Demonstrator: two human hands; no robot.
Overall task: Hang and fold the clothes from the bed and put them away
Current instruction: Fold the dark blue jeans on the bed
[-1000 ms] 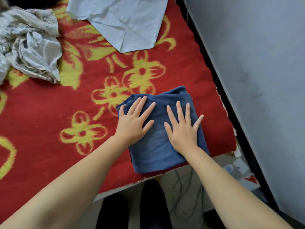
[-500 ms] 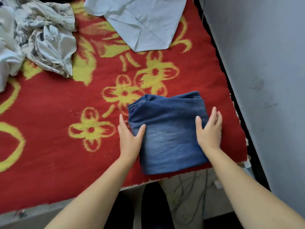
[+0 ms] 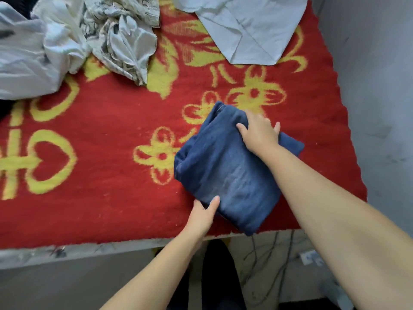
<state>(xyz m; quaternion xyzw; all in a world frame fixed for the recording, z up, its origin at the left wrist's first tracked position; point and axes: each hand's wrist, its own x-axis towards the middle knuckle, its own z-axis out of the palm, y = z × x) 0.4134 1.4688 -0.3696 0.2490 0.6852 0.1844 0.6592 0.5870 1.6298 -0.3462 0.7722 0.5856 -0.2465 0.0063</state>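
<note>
While both hands grip the folded dark-blue denim jeans (image 3: 225,173), the bundle sits near the bed's front edge, at about four o'clock on the red blanket with yellow flower pattern (image 3: 107,175). The left hand (image 3: 202,214) pinches the bundle's near corner at seven o'clock, thumb on top and fingers tucked out of sight beneath. The right hand (image 3: 259,134) clamps the far edge at one o'clock, fingers curled over the fold and thumb resting on the upper face. One near corner of the denim juts slightly past the blanket's edge.

By my reading the folding of this piece is finished and the step in hand is lifting it to carry it off for storage. The next move calls for an even raise from both ends so the stacked layers do not slide apart, since denim is heavy and a thick fold tends to spring open when held at only one side.

More work waits on the bed: a crumpled white and grey printed garment (image 3: 120,39) at eleven o'clock, a pale white cloth heap (image 3: 29,59) at ten o'clock, and a flat light-blue shirt (image 3: 248,25) at one o'clock.
</note>
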